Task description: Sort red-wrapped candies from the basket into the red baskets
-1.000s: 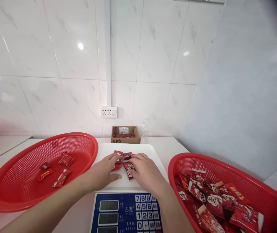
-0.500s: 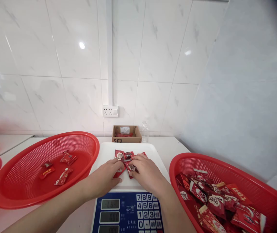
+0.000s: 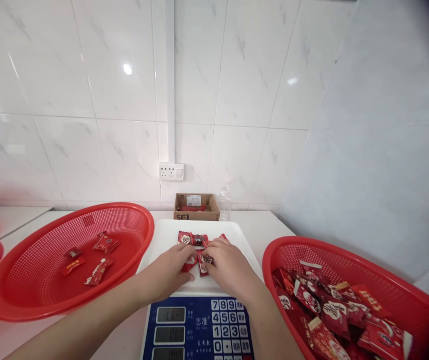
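Left hand (image 3: 169, 268): above the near-left part of the weighing pan (image 3: 163, 234); fingers curved, thumb set apart from them; whether it pinches cannot be told.
Left-hand packet (image 3: 189, 264): red wrapper, on the pan, between the left thumb and fingertips, partly covered by the fingers.
Right hand (image 3: 231, 262): above the right part of the pan; fingers bent, thumb lower; pinch on the wrapper cannot be confirmed.
Right-hand packet (image 3: 203, 264): red with pale lettering, at the right thumb and fingertips, just beside the left-hand packet.
Far-left packet (image 3: 184, 238): flat on the pan, beyond the left fingertips.
Far-middle packet (image 3: 199, 240): beside the far-left packet, beyond the gap between the hands.
Far-right packet (image 3: 222, 236): mostly hidden behind the right fingers.
Scale panel (image 3: 201, 336): nearer the person than the pan, between the forearms.
Left basket (image 3: 15, 310): red, left of the pan, holding a few packets.
Right basket (image 3: 269, 250): red, right of the pan, holding a packet pile.
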A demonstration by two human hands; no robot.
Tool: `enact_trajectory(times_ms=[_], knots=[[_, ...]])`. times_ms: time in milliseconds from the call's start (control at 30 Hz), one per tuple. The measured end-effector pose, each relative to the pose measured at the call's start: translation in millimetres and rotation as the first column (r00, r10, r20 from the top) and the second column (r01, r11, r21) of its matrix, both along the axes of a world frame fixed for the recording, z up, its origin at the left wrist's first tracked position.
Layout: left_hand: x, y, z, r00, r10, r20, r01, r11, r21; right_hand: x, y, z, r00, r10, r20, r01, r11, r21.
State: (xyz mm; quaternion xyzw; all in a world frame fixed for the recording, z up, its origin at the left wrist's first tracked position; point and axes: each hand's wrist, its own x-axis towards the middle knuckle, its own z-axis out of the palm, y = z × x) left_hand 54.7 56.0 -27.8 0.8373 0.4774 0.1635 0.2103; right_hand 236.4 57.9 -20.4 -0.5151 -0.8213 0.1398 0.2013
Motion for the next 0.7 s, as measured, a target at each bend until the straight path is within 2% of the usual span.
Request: enact_trajectory(times_ms=[267, 333, 367, 400, 433, 467, 500, 533, 600, 633, 700], knots=[[1, 0, -1.7, 1.000, -0.014, 0.017, 0.014, 1.000, 0.028, -2, 3, -1.7, 0.990, -0.031, -0.137, 0.035, 0.999, 0.030], [1, 0, -1.9, 1.000, -0.013, 0.027, 0.012, 0.999, 0.044, -3, 2, 1.5, 0.950, -0.078, -0.302, 0.104, 0.992, 0.071], [1, 0, -2.1, 0.999, -0.011, 0.032, 0.009, 0.998, 0.056, -3, -1, 4.7, 0.884, -0.077, -0.461, 0.126, 0.989, 0.076], [1, 0, -2.3, 0.999, -0.008, 0.038, 0.005, 0.998, 0.067, -2, -7, 9.1, 0.758, -0.041, -0.651, 0.121, 0.990, 0.079], [1, 1, -2.5, 0.999, -0.004, 0.043, 0.000, 0.997, 0.078, -2, -15, 14.6, 0.560, 0.024, -0.828, 0.088, 0.992, 0.088], [0, 2, -2.6, 0.999, 0.002, 0.047, -0.006, 0.996, 0.087, -1, -25, 21.0, 0.318, 0.102, -0.943, 0.021, 0.993, 0.115], [-1, 3, -2.6, 0.999, 0.008, 0.051, -0.012, 0.995, 0.095, 0, -37, 27.9, 0.090, 0.190, -0.978, -0.035, 0.982, 0.187], [-2, 5, -2.4, 0.998, 0.015, 0.053, -0.020, 0.995, 0.100, 2, -48, 34.7, -0.040, 0.246, -0.968, -0.074, 0.966, 0.248], [-3, 7, -1.2, 0.998, 0.030, 0.053, -0.035, 0.994, 0.101, 3, -66, 45.3, -0.154, 0.310, -0.938, -0.163, 0.929, 0.333], [-4, 9, -0.1, 0.998, 0.036, 0.051, -0.041, 0.994, 0.098, 4, -70, 48.0, -0.191, 0.296, -0.936, -0.194, 0.923, 0.331], [-5, 11, 2.5, 0.998, 0.046, 0.043, -0.050, 0.995, 0.088, 4, -63, 47.4, -0.311, 0.213, -0.926, -0.166, 0.947, 0.273]])
